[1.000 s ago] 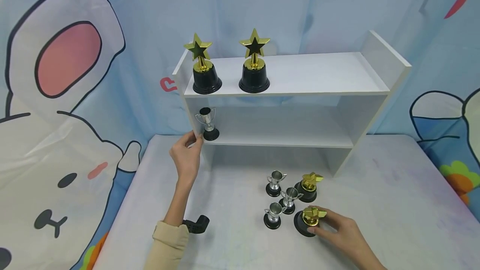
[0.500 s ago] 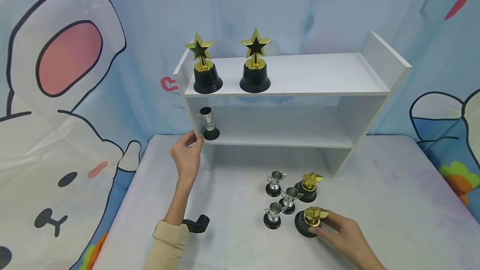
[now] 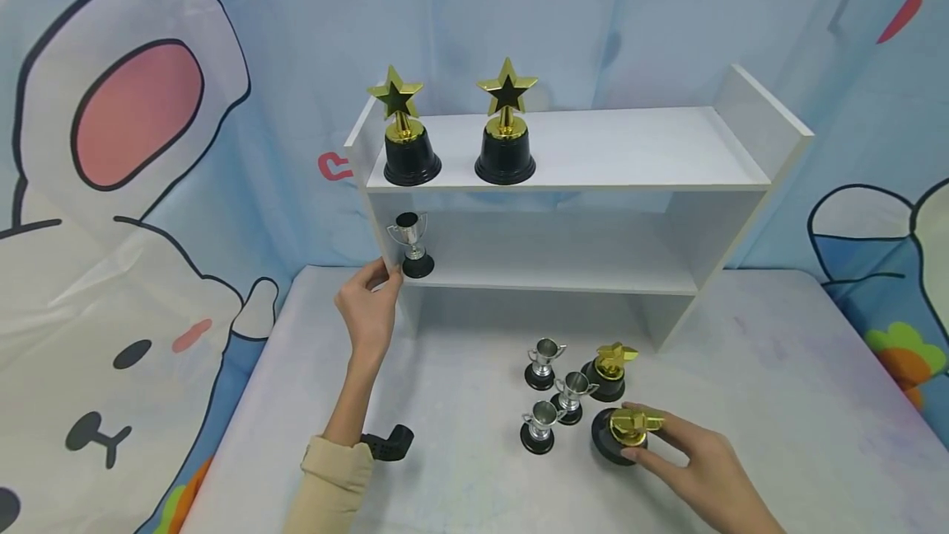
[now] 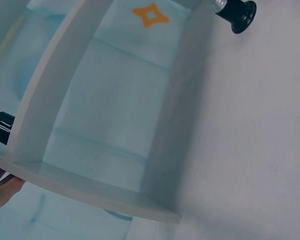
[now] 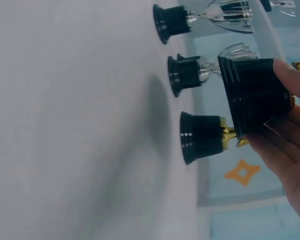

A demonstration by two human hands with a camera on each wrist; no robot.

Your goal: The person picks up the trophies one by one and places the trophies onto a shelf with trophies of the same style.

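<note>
We see the right hand point(image 3: 700, 464) pinching a gold trophy point(image 3: 617, 435) between thumb and fingers, just off the desk point(image 3: 778, 410) and well in from its right edge. Our left hand point(image 3: 368, 303) grips the left side panel of the white shelf point(image 3: 563, 250), which stands by the desk's back edge. Three silver cups point(image 3: 573, 391) and a second trophy point(image 3: 610, 373) stand near the held one, leaving us desk surface toward the right edge

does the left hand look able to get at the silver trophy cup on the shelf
Probably yes, once the left hand releases the white shelf: the silver trophy cup stands close by, its front unblocked.
</note>
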